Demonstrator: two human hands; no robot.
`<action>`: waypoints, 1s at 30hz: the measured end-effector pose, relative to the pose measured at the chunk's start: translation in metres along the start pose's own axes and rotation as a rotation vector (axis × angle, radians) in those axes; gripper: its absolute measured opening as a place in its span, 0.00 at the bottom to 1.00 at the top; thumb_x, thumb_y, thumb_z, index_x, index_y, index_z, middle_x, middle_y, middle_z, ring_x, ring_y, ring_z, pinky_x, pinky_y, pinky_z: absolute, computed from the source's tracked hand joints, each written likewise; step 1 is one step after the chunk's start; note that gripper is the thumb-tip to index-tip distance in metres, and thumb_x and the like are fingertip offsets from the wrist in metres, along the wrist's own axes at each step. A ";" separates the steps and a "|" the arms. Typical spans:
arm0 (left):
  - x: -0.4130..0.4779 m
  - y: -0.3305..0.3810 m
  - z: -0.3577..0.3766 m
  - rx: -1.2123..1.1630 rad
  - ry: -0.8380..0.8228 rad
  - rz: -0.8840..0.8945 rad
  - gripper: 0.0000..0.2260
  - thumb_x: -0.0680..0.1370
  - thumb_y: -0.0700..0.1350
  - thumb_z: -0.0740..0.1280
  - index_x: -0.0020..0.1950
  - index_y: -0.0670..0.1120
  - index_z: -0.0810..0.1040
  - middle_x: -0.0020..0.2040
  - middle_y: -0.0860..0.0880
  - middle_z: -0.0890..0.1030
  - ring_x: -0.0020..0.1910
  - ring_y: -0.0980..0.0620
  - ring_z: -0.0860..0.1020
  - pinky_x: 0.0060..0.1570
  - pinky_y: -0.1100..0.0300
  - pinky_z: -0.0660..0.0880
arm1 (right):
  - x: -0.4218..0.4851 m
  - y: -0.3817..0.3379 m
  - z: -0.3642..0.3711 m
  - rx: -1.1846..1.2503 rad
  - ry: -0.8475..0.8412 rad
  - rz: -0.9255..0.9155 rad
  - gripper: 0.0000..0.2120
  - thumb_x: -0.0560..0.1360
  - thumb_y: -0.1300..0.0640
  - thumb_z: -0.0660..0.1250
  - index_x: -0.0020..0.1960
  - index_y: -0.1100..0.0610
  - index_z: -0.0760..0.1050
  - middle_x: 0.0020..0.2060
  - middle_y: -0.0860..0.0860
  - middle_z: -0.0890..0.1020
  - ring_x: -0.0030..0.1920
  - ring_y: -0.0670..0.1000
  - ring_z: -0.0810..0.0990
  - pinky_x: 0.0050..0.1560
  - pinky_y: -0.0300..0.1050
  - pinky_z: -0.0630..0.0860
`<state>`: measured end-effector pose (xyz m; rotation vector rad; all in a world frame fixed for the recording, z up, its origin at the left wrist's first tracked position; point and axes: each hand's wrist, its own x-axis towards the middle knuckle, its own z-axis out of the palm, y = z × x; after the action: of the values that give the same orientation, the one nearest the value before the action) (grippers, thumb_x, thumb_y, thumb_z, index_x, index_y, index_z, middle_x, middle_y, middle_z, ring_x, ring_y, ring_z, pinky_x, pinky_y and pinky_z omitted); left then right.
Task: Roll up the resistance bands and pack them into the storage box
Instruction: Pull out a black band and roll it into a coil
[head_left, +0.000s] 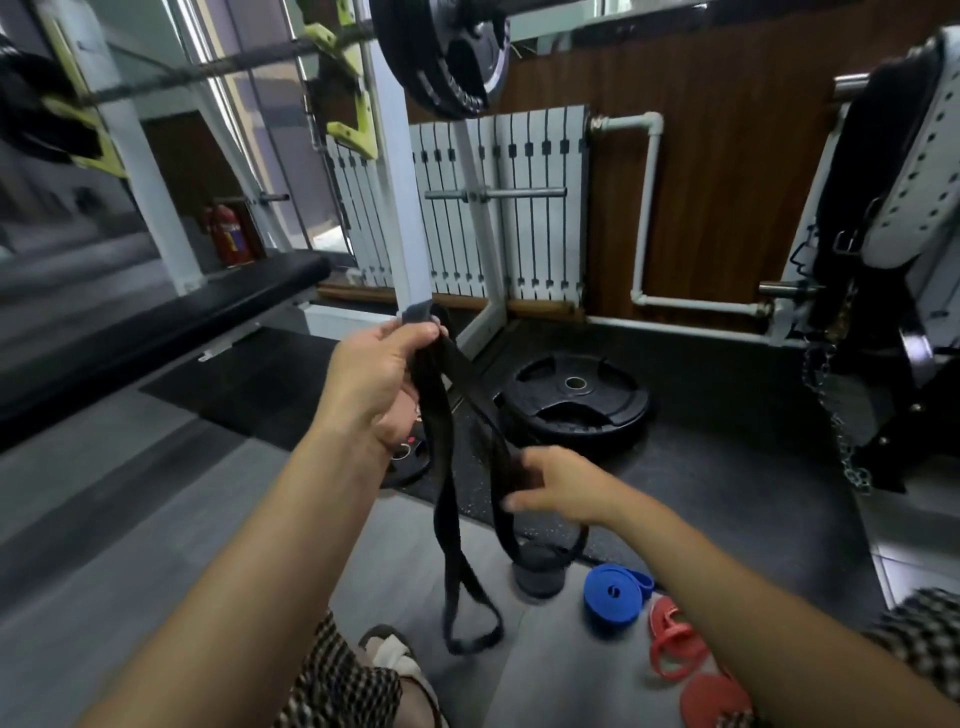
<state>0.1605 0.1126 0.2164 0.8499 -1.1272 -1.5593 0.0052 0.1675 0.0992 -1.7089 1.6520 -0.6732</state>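
A long black resistance band hangs in loops in front of me. My left hand is raised and pinches the band's top end between thumb and fingers. Lower and to the right, my right hand grips a strand of the same band, fingers curled round it. The band's lowest loop dangles near the grey floor. On the floor to the right lie a rolled blue band and red bands, with a red roll nearer me. A dark rolled band sits beside the blue one. No storage box is visible.
A black weight plate lies flat on the rubber mat ahead, a smaller plate to its left. A white rack post rises behind my left hand. A black bench stretches left. A belt and chain hang right.
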 end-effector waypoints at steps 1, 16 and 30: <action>0.000 0.003 0.001 -0.004 -0.004 0.014 0.06 0.76 0.33 0.61 0.43 0.40 0.75 0.36 0.47 0.78 0.31 0.57 0.79 0.33 0.63 0.77 | -0.006 0.006 0.003 -0.050 -0.022 0.008 0.08 0.72 0.61 0.68 0.51 0.61 0.77 0.39 0.49 0.79 0.40 0.45 0.76 0.42 0.33 0.71; -0.021 -0.055 0.048 -0.002 -0.124 -0.342 0.07 0.76 0.33 0.61 0.38 0.37 0.75 0.31 0.45 0.77 0.28 0.52 0.77 0.33 0.62 0.76 | -0.060 0.035 0.011 0.580 0.185 0.075 0.09 0.76 0.64 0.64 0.55 0.66 0.73 0.42 0.58 0.81 0.39 0.45 0.82 0.47 0.38 0.78; 0.001 -0.119 -0.015 1.221 -0.481 -0.168 0.25 0.72 0.46 0.71 0.67 0.45 0.68 0.63 0.45 0.72 0.61 0.49 0.73 0.62 0.55 0.70 | -0.070 0.019 -0.052 0.422 -0.047 0.155 0.03 0.73 0.60 0.67 0.42 0.60 0.77 0.32 0.52 0.80 0.29 0.44 0.76 0.30 0.34 0.74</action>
<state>0.1368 0.1170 0.0989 1.3816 -2.5013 -1.1082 -0.0517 0.2320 0.1245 -1.2743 1.4655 -0.8307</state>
